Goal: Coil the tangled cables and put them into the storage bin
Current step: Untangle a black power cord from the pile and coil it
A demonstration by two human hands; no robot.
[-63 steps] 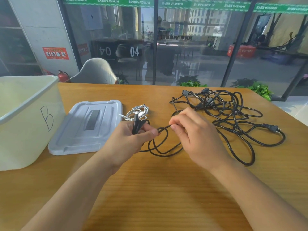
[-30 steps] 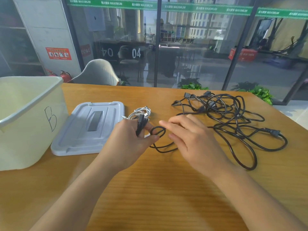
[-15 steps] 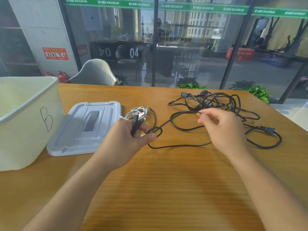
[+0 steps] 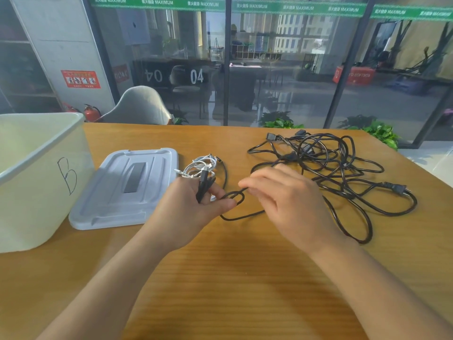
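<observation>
My left hand [image 4: 190, 204] grips a small bundle of thin black cable [image 4: 241, 213], its loops sticking up between thumb and fingers. My right hand [image 4: 286, 200] pinches the same cable just right of the left thumb. A loose loop lies on the table between both hands. A tangle of thick black power cables [image 4: 343, 173] spreads over the right side of the table, one plug [image 4: 396, 188] at its right edge. A white coiled cable [image 4: 199, 165] lies beyond my left hand. The cream storage bin [image 4: 41, 182], marked "B", stands open at the left.
The bin's grey lid [image 4: 127, 187] lies flat between the bin and my left hand. The wooden table [image 4: 245, 278] ends at a glass wall behind. A grey chair [image 4: 139, 106] stands beyond the far edge, green plants [image 4: 380, 133] at the far right.
My right hand came back from the far right toward my left hand and now pinches the cable beside the left thumb. The long loop on the table has shrunk.
</observation>
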